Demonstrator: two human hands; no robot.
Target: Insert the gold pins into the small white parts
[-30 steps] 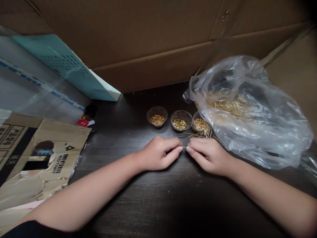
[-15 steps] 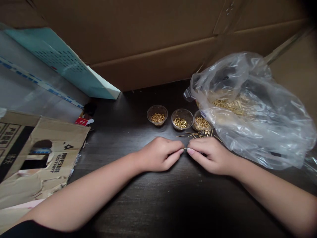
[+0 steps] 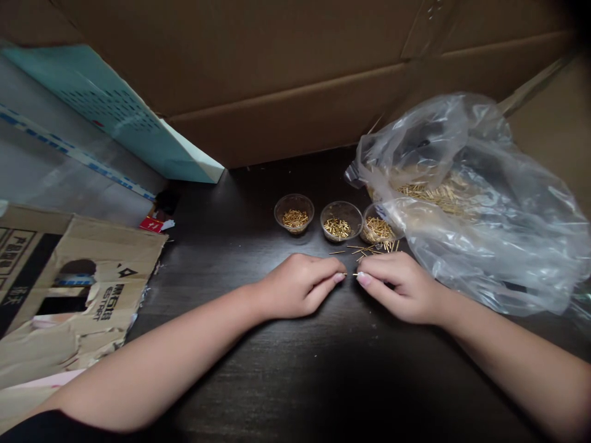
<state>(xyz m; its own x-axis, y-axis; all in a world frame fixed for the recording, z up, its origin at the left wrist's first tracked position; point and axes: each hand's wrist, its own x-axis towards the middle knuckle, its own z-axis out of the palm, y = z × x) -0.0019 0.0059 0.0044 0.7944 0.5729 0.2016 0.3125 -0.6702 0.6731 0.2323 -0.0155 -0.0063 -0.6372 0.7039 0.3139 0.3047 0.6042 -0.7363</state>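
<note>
Head view: hands [image 3: 307, 286] pinching thin, straight, gold-coloured pins [image 3: 355, 274], mostly hidden.

gold pins [image 3: 337, 229] on a dark table [image 3: 258, 381]

the cups [image 3: 341, 211] are clear; the bag [image 3: 503, 246] is clear with whitish glints. the table is near-black brown. the tall cardboard [image 3: 258, 74] is plain brown, the torn cardboard [image 3: 106, 252] tan with black lettering. a pale teal panel [image 3: 108, 107] carries rows of dark marks and one red spot. the strip [image 3: 60, 146] on the grey panel [image 3: 46, 178] is blue and white.
</note>
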